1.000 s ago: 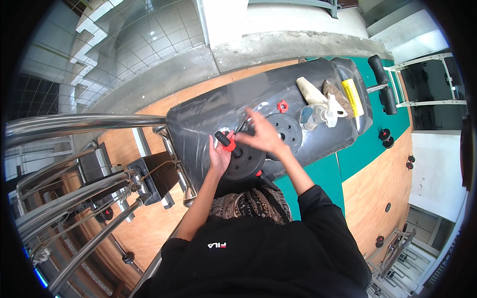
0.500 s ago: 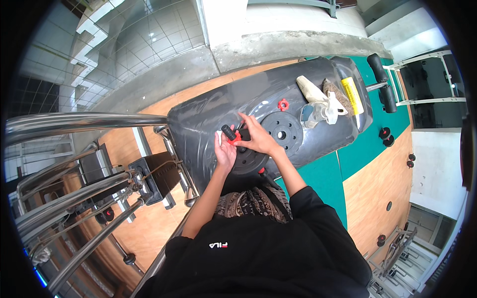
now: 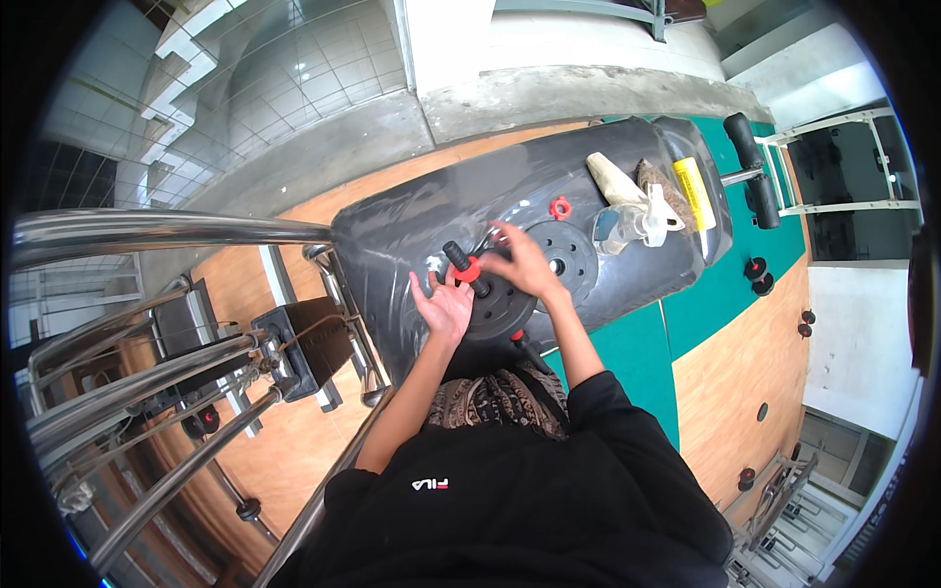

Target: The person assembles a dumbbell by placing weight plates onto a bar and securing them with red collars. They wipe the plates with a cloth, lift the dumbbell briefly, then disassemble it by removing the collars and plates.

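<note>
A black dumbbell bar (image 3: 455,253) stands tilted on the bench, with a red collar nut (image 3: 468,271) round its threads. Below the nut lies a round black weight plate (image 3: 502,316), partly covered by my hands. My left hand (image 3: 447,310) is palm up beside the bar, its fingers apart and the fingertips close to the nut; whether they touch it is unclear. On the other side, my right hand (image 3: 524,265) is spread just off the nut, its fingertips slightly blurred. Neither hand grips anything. A second black plate (image 3: 578,265) lies flat under and beyond the right hand.
On the grey padded bench (image 3: 392,225) lie a loose red nut (image 3: 560,208), a clear spray bottle (image 3: 619,227), a pale cloth (image 3: 613,179) and a yellow-labelled container (image 3: 696,193). Another black bar (image 3: 530,351) is at the near edge. Chrome rails (image 3: 176,232) stand left.
Both hands have come away from the nut and their fingers have spread. The right hand has moved slightly right, uncovering more of the bar and nut.
</note>
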`<state>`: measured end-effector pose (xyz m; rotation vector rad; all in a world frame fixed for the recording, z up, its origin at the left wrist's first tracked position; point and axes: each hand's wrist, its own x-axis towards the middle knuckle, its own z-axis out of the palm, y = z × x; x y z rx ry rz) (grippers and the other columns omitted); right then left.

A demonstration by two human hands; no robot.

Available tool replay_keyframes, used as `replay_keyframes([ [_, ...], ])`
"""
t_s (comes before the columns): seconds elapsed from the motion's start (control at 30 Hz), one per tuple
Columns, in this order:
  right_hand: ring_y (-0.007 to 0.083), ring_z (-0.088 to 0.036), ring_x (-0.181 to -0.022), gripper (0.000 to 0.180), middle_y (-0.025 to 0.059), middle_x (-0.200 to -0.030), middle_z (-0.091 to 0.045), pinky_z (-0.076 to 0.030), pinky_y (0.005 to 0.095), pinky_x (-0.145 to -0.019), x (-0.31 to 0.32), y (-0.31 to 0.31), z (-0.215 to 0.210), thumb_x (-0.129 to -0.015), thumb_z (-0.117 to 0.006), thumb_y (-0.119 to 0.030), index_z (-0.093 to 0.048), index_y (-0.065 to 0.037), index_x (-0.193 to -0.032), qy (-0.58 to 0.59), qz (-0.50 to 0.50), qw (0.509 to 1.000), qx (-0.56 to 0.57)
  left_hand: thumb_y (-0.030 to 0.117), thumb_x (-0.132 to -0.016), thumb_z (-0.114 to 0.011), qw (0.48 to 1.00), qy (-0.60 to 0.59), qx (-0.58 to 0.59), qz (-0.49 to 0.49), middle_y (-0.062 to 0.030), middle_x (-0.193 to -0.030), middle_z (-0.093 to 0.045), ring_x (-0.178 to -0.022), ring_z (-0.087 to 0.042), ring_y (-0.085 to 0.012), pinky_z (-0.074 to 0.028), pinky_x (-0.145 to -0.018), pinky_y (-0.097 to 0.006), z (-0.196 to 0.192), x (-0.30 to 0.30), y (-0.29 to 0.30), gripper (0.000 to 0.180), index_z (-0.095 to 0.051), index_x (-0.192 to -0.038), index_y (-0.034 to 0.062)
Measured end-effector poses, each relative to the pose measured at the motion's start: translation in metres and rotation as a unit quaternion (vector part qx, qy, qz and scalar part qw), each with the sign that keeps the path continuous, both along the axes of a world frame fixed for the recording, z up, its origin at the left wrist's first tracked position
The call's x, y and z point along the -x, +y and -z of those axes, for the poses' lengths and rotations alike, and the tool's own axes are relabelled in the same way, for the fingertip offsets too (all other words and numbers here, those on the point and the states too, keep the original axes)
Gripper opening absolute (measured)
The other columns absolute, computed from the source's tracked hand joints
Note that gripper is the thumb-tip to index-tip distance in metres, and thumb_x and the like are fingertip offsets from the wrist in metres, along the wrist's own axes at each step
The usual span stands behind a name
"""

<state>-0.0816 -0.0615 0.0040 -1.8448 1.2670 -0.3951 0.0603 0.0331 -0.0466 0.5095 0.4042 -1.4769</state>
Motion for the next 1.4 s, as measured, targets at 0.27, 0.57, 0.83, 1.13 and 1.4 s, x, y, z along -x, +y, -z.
replay_keyframes([
  [0.27,0.0387,-0.046,-0.116,0.088,0.0229,-0.122,-0.047,-0.039,0.0426,-0.098,-0.02,0.012,0.0,-0.066,-0.079,-0.037,-0.036,-0.002,-0.135,0.018,-0.033,0.989,0.141,0.071,-0.078,-0.048,1.0,0.018,0.001,0.009,-0.01,-0.138,-0.034,-0.128,-0.033,-0.0328,-0.028,-0.096,-0.038,0.008,-0.001,0.001,0.069,-0.03,-0.122,0.0214],
  [0.57,0.032,-0.057,-0.108,0.077,0.0207,-0.125,-0.05,-0.046,0.0393,-0.091,-0.001,0.0,-0.018,-0.075,-0.073,-0.033,-0.037,-0.004,-0.136,0.023,0.073,0.997,0.02,0.071,-0.079,-0.045,0.999,-0.014,0.015,0.031,-0.0112,-0.146,-0.027,-0.132,-0.03,-0.0311,-0.023,-0.103,-0.04,0.002,0.001,0.0,0.078,-0.022,-0.136,0.0242],
  [0.83,0.0298,-0.062,-0.089,0.075,0.0194,-0.115,-0.054,-0.05,0.0384,-0.082,0.015,-0.025,-0.004,-0.075,-0.073,-0.019,-0.034,-0.002,-0.136,0.108,0.068,0.989,0.076,0.072,-0.079,-0.043,0.999,-0.008,0.016,0.029,-0.012,-0.15,-0.022,-0.133,-0.029,-0.0318,-0.018,-0.108,-0.042,0.001,0.002,0.0,0.084,-0.013,-0.143,0.0258],
  [1.13,0.0388,-0.053,-0.11,0.106,0.0192,-0.129,-0.041,-0.047,0.0432,-0.088,-0.036,0.015,-0.011,-0.06,-0.08,-0.047,-0.026,-0.008,-0.142,0.049,-0.066,0.991,0.108,0.07,-0.08,-0.046,1.0,-0.02,-0.006,0.018,-0.0137,-0.144,-0.032,-0.129,-0.035,-0.0342,-0.022,-0.107,-0.041,0.003,0.003,-0.003,0.076,-0.025,-0.132,0.0191],
  [1.4,0.0332,-0.058,-0.104,0.083,0.0195,-0.119,-0.055,-0.046,0.0397,-0.09,-0.004,-0.02,-0.021,-0.072,-0.075,-0.038,-0.035,-0.005,-0.137,0.062,0.147,0.987,0.014,0.071,-0.08,-0.042,0.998,-0.013,0.043,0.045,-0.0089,-0.147,-0.027,-0.128,-0.035,-0.0296,-0.02,-0.105,-0.039,0.001,0.001,-0.001,0.088,-0.009,-0.146,0.0236],
])
